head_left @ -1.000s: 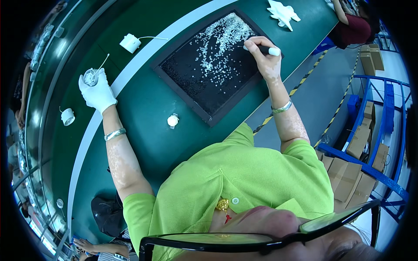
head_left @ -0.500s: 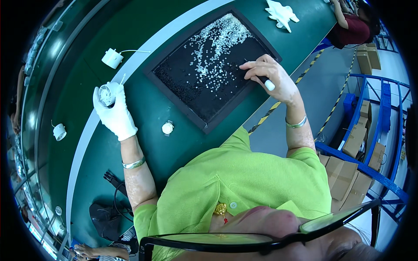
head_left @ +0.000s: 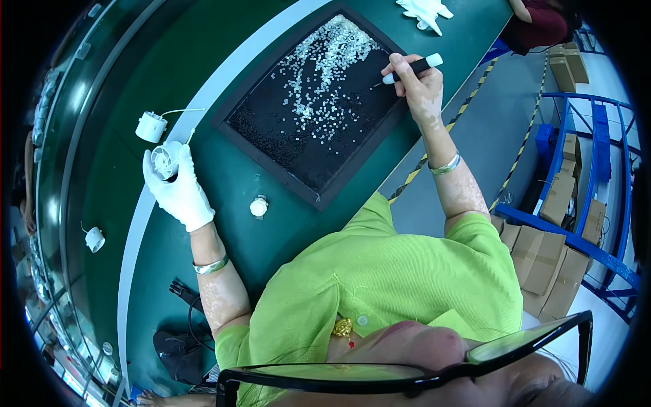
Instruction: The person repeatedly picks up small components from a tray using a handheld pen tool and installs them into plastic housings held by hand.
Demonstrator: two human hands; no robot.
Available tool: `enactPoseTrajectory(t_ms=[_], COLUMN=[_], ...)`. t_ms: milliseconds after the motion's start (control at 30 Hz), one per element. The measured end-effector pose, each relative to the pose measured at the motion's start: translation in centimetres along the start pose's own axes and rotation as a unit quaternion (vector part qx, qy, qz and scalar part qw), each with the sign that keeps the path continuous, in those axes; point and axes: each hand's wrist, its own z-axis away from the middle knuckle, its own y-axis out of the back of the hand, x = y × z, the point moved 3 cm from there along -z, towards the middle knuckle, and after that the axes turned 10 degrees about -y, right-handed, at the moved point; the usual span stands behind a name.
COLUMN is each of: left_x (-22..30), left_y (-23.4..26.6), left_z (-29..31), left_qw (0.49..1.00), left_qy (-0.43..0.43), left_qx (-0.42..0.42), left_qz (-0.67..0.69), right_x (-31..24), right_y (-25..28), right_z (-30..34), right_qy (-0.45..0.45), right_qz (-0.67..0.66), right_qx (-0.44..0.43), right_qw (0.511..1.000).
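Observation:
My left hand (head_left: 178, 188), in a white glove, is closed around a small white round housing (head_left: 163, 163). Spoked parts show inside it, and a thin white stem sticks up beside it. Bare, my right hand (head_left: 422, 88) grips a black pen-shaped tool (head_left: 415, 69) with white ends, its thin tip pointing down over the right side of a black tray (head_left: 317, 197). Scattered across the tray are many tiny clear pieces (head_left: 327, 74), with tiny dark ones (head_left: 261, 132) at its left. Between tray and left hand lies a small white round part (head_left: 258, 206).
A white housing with a wire (head_left: 150, 126) sits just beyond my left hand; another (head_left: 95, 239) is farther left. A white glove (head_left: 426, 15) lies at the far right of the green table. A black bag (head_left: 178, 354) is at lower left. Cartons (head_left: 539, 258) stand beside blue shelving.
My right hand has moved up and turned, so the tool now shows nearly whole. My left hand keeps hold of the housing. The other wired housing appears closer to it.

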Motion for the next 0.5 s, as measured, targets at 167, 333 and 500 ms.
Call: enactPoseTrajectory(t_ms=[167, 333, 500], left_x=[0.73, 0.96, 1.09], left_y=[0.21, 0.07, -0.05], left_z=[-0.02, -0.32, -0.21], left_qw=[1.0, 0.999, 0.998], left_qy=[0.0, -0.027, -0.013], left_qx=[-0.008, -0.029, -0.019], left_qz=[0.006, 0.031, 0.051], right_x=[-0.04, -0.25, 0.42], right_y=[-0.03, -0.31, -0.61], right_z=[0.25, 0.36, 0.79], right_qy=[-0.004, -0.009, 0.105], right_qz=[-0.002, 0.012, 0.117], right_qx=[-0.012, -0.017, 0.003], right_qw=[1.0, 1.0, 0.987])
